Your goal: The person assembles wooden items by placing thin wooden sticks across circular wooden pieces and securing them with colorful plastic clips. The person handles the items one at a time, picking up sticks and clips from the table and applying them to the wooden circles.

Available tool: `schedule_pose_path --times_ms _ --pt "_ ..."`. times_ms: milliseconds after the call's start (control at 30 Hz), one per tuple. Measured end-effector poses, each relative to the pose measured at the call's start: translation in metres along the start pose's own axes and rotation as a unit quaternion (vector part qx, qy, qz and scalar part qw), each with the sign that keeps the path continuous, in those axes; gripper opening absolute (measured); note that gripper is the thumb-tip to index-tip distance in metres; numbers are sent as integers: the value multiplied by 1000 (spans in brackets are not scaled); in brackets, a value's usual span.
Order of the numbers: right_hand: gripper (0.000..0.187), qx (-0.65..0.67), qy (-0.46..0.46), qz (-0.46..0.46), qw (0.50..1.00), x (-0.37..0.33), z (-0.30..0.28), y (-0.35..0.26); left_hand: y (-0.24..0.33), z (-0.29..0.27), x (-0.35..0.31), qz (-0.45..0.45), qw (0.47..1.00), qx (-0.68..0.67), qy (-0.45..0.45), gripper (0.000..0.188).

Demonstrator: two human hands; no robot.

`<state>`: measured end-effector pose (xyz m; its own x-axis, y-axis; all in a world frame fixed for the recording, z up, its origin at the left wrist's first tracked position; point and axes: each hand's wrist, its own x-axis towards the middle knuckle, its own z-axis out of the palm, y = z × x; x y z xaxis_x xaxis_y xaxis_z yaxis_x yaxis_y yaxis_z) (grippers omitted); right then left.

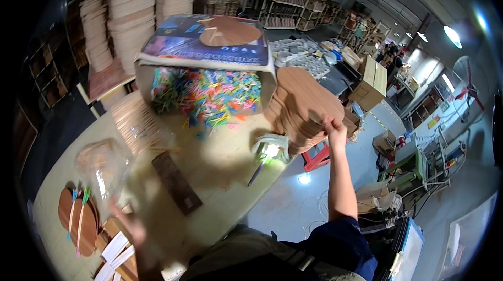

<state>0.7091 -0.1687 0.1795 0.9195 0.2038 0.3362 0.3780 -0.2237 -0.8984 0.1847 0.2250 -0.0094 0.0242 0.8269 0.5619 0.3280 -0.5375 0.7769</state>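
Note:
My right hand (334,128) reaches out to a tall stack of flat brown wooden boards (306,92) with rounded ends, at the table's right edge. Its fingers pinch the near right edge of the top board. My left hand (130,224) is low at the left, smeared by motion, so its fingers cannot be read. Close by it are white strips on wooden pieces (119,252) and a clear plastic bag (102,163). Left of these lies an oval wooden board (78,223) with pale strips held by coloured clips.
A box (267,84) on its side spills colourful clips (209,92); a round-ended wooden board (230,32) lies on top. A dark wooden block (176,182), a pen (256,172) and bundled thin wooden strips (137,121) are on the table (230,181). A red stool (317,159) stands below its edge.

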Motion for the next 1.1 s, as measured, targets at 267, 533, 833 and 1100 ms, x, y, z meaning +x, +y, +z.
schedule_pose_path --times_ms 267,533,833,1100 --pt "76 -424 62 35 903 159 -52 64 324 242 -64 387 753 -185 -500 62" --pt "79 -383 -40 109 916 213 -75 126 418 360 -95 488 723 -103 -479 71" --pt "30 226 36 -11 973 151 -86 -10 389 343 -83 238 797 -298 -468 73" --pt "24 75 -313 96 942 -77 90 34 220 153 -68 -196 896 -277 -285 30"
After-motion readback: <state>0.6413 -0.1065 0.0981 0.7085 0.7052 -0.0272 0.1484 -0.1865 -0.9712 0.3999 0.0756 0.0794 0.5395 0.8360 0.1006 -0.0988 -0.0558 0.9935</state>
